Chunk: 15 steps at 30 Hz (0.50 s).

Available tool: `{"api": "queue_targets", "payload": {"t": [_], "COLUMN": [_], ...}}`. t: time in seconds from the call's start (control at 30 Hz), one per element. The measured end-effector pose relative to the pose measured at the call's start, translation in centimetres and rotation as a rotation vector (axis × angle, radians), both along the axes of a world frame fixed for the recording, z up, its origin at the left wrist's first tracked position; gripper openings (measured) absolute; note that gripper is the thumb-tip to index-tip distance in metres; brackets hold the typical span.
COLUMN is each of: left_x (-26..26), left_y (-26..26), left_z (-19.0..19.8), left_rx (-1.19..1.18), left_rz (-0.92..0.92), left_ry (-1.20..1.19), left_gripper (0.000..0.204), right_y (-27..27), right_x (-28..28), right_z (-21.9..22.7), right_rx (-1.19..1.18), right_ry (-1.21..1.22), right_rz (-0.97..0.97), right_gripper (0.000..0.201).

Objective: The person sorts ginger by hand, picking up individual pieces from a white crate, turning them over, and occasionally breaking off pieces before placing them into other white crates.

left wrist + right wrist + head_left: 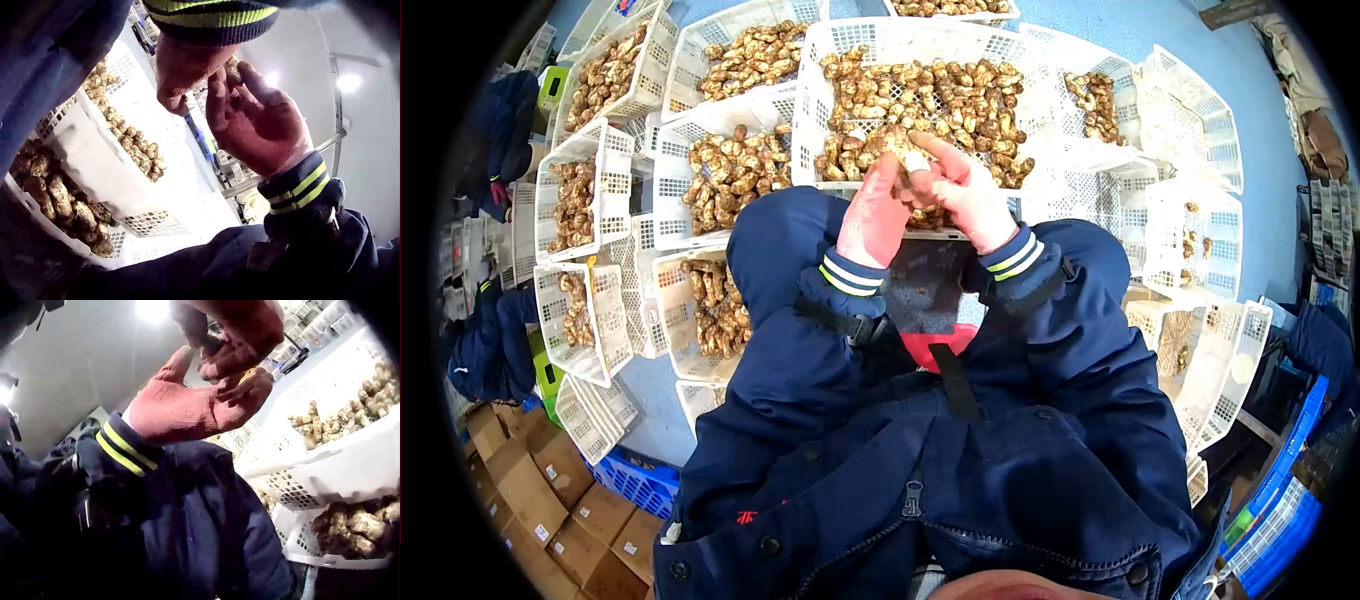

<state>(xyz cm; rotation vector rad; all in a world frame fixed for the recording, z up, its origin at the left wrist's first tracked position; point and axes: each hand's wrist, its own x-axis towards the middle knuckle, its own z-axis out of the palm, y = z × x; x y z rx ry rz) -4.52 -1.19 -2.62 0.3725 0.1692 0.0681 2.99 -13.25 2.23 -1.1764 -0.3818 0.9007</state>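
Observation:
Both hands meet above a large white crate (pixel 1010 48) of dirt-covered brown mushrooms (pixel 940 90). My left hand (pixel 872 218) and my right hand (pixel 975 200), both pinkish-red, come together at the fingertips. Between them they pinch one brown mushroom (pixel 232 72), mostly covered by the fingers. In the left wrist view the right hand (pixel 265 128) shows its palm, fingers bent toward the mushroom. From the right wrist, the left hand (pixel 194 409) appears side-on with fingers curled in under the right hand (pixel 240 337).
More white crates with mushrooms stand to the left (pixel 740 165) and right (pixel 1100 105). Cardboard boxes (pixel 540 480) and a blue crate (pixel 635 485) are at lower left. Other people's dark sleeves (pixel 495 340) show at the left edge.

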Motion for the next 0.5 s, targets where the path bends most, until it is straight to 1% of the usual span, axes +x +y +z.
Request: {"api": "queue_targets", "payload": {"t": [0.03, 0.07, 0.13, 0.17, 0.2, 0.27, 0.3, 0.33, 0.37, 0.4, 0.43, 0.47, 0.5], "left_x": [-0.1, -0.2, -0.3, -0.3, -0.4, -0.5, -0.3, -0.3, -0.4, -0.4, -0.4, -0.3, -0.1], "left_y": [0.3, 0.3, 0.4, -0.1, -0.1, -0.3, -0.4, -0.2, -0.2, -0.3, -0.3, -0.4, -0.6], "left_z": [0.9, 0.9, 1.9, 2.4, 2.8, 3.2, 2.2, 2.0, 1.8, 2.0, 2.6, 2.3, 2.1], "left_rx": [0.067, 0.065, 0.077, 0.213, 0.213, 0.435, 0.462, 0.388, 0.396, 0.404, 0.433, 0.402, 0.355], "left_rz": [-0.061, -0.065, 0.024, 0.124, 0.126, 0.082, 0.101, 0.037, 0.028, 0.020, -0.005, -0.014, 0.006], "left_ry": [0.012, 0.014, 0.187, 0.218, 0.220, 0.168, 0.170, 0.193, 0.172, 0.150, 0.192, 0.195, 0.227], "left_gripper": [0.038, 0.038, 0.039, 0.038, 0.038, 0.038, 0.036, 0.035, 0.035, 0.035, 0.032, 0.030, 0.028], "right_y": [-0.1, -0.7, -0.5, -0.4, -0.3, -0.4, -0.6, -0.8, -0.9, -0.9, -0.9, -1.0, -1.2], "right_x": [0.2, 0.6, 0.3, 0.1, -0.1, -0.2, -0.1, 0.2, 0.3, 0.3, 0.3, 0.3, 0.3], "right_z": [-0.1, -0.3, -0.1, 0.0, 0.3, 0.2, -0.3, -1.1, -2.8, -2.3, -1.7, -1.1, -0.5], "right_rx": [0.175, 0.266, 0.148, 0.150, 0.171, 0.185, 0.102, 0.020, -0.067, -0.072, -0.110, -0.148, -0.125], "right_ry": [0.165, 0.290, 0.405, 0.408, 0.371, 0.337, 0.301, 0.260, 0.180, 0.180, 0.153, 0.126, 0.169], "right_rz": [0.027, 0.167, 0.136, 0.138, 0.120, 0.096, 0.148, 0.198, 0.153, 0.145, 0.153, 0.161, 0.148], "right_gripper": [0.060, 0.060, 0.057, 0.057, 0.055, 0.053, 0.049, 0.046, 0.038, 0.038, 0.036, 0.034, 0.031]}}
